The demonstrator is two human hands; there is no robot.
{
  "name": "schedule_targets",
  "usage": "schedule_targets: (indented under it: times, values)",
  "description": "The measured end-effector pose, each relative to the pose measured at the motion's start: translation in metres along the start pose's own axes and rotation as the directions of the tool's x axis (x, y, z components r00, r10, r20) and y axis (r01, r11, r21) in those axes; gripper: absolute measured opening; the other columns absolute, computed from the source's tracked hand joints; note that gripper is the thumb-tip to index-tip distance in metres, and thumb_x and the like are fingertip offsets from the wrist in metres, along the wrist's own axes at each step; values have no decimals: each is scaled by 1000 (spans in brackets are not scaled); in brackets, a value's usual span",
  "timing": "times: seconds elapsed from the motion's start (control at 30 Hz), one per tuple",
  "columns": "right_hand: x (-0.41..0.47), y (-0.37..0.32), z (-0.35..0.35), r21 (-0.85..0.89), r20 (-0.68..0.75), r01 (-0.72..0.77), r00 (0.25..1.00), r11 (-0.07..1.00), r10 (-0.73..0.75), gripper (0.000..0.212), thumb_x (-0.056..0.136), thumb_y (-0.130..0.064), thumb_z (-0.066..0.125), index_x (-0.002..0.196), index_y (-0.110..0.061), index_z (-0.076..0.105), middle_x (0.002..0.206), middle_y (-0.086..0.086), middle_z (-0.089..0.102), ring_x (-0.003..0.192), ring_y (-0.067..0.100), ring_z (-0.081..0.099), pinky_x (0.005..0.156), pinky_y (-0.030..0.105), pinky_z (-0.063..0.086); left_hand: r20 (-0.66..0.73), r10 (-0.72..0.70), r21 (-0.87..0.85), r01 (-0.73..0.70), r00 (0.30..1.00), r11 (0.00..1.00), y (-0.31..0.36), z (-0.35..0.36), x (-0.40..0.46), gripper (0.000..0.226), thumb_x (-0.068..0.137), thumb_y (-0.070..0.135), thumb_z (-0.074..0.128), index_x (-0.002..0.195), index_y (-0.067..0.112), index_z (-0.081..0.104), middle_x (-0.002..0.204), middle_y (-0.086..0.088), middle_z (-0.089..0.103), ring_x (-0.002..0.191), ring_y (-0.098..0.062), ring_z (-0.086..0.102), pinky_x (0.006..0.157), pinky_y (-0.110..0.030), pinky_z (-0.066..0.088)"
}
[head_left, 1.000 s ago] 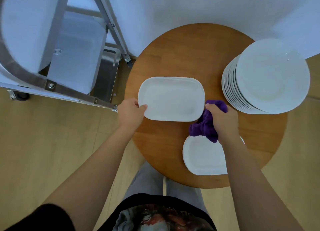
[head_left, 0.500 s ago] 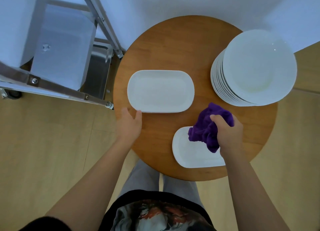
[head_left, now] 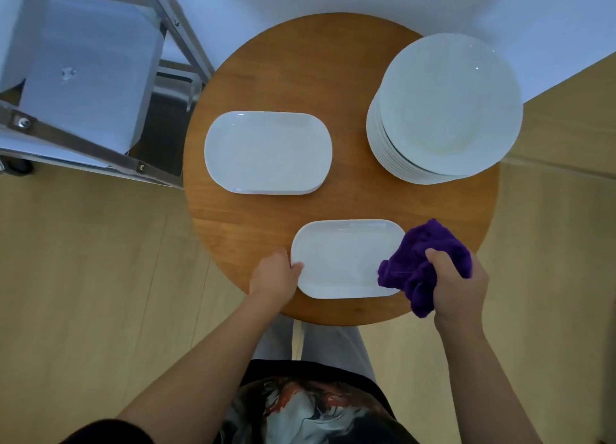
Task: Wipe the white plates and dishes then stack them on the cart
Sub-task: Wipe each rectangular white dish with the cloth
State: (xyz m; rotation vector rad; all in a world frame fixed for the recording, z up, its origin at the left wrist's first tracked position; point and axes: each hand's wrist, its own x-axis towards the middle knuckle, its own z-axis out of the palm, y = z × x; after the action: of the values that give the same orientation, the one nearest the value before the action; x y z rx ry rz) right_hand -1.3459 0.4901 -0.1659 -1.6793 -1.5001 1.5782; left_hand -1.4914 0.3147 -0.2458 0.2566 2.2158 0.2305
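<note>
With the left hand (head_left: 278, 275) pinching the oval dish (head_left: 346, 258) at lower centre and the right hand (head_left: 458, 283) clenching the purple cloth (head_left: 421, 267), hard wiping could push the dish off the counter (head_left: 300, 60) edge.

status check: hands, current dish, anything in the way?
Left hand grips near white oblong dish at its left end. Right hand holds bunched purple cloth on its right end. Nothing blocking.

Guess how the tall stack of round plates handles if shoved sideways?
The stack of round plates probably feels heavy: many plates deep. It already leans, lower rims showing at its left, so upper plates may slide. Glossy white ware, likely breakable, near the round table edge.
</note>
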Motion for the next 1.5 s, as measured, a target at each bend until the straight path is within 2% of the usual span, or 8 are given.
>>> schedule_targets:
  times: [0.23,0.4,0.57,0.73,0.9,0.97,1.27,1.5]
  values:
    - [10,9,-10,-19,15,-36,999,999,36,18,81,-6,64,71,-20,60,57,-13,57,54,5,54,55,28,47,-40,35,-199,-42,999,979,-2,-7,-2,20,93,26,55,78,18,46,70,2,51,64,-12,48,53,-21,36]
    - [13,11,-17,14,35,-32,999,999,32,6,71,-11,60,74,-16,60,57,-5,57,54,18,54,54,29,45,19,-52,-561,53,998,826,11,-16,-14,20,86,12,61,96,20,46,91,5,55,82,-11,55,59,-22,48]
    - [4,17,-21,-4,38,12,999,1000,-12,18,73,-5,53,82,-19,58,56,-6,61,45,14,53,43,24,44,113,-13,-757,95,993,646,37,-17,-25,24,93,55,41,95,37,57,93,16,64,83,-2,60,58,-18,45]
    - [-13,30,-7,-272,79,38,997,961,-17,57,68,-24,56,125,-24,52,113,10,57,96,28,58,81,45,53,133,-53,-834,141,990,533,45,-11,-31,60,78,71,31,112,32,59,103,11,66,98,-10,61,87,-36,52]
    - [-10,38,29,-736,80,72,997,673,-19,80,90,-32,57,151,-12,8,154,18,15,140,36,17,113,50,23,73,-73,-876,99,995,473,55,-13,-44,51,69,74,31,92,39,60,78,23,70,76,1,66,56,-16,51]
    - [-8,31,45,-828,40,64,998,558,-55,76,94,-37,46,151,-12,2,157,18,4,144,35,3,114,49,12,52,-54,-901,70,997,429,57,-15,-49,51,69,74,34,92,38,62,82,23,71,79,-1,67,62,-20,53]
    - [-28,1,97,-648,217,348,937,678,-274,75,89,-30,41,150,-5,4,157,16,10,145,31,7,116,33,3,-109,56,-890,-122,993,439,45,-52,-62,39,82,64,32,95,40,60,94,8,68,92,-14,66,79,-36,58]
    - [-48,-28,124,-365,399,471,858,803,-322,89,76,-24,48,148,-26,-4,156,6,19,142,26,18,116,47,19,-236,142,-869,-274,961,412,29,-87,-61,47,81,62,30,106,35,59,100,4,68,95,-14,66,78,-32,57]
